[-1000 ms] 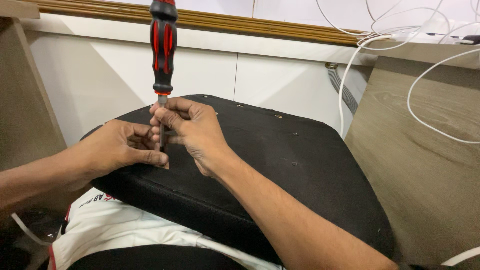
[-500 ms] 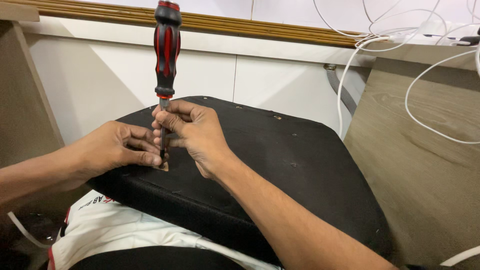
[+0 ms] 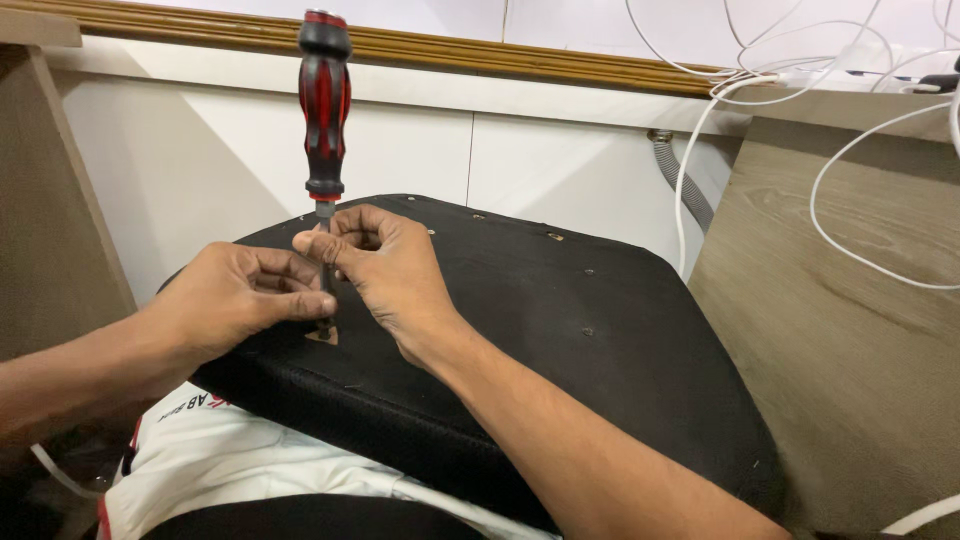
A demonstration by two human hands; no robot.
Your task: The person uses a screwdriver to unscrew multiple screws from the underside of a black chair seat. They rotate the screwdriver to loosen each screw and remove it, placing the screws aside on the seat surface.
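A screwdriver (image 3: 325,110) with a red and black handle stands upright, its tip at a small hole near the front left of a black seat base (image 3: 560,330) that lies upside down across my lap. My right hand (image 3: 385,270) pinches the metal shaft just below the handle. My left hand (image 3: 235,300) pinches the shaft lower down, close to the tip. Several screws dot the black underside of the seat.
A white panelled wall with a wooden trim (image 3: 500,60) runs behind. A wooden board (image 3: 850,300) stands at the right with white cables (image 3: 760,90) draped over it and a grey hose (image 3: 685,180) beside it. Another wooden panel (image 3: 50,200) is at the left.
The screwdriver's handle has tilted slightly and both hands have shifted a little on the shaft; the tip stays at the same spot on the seat.
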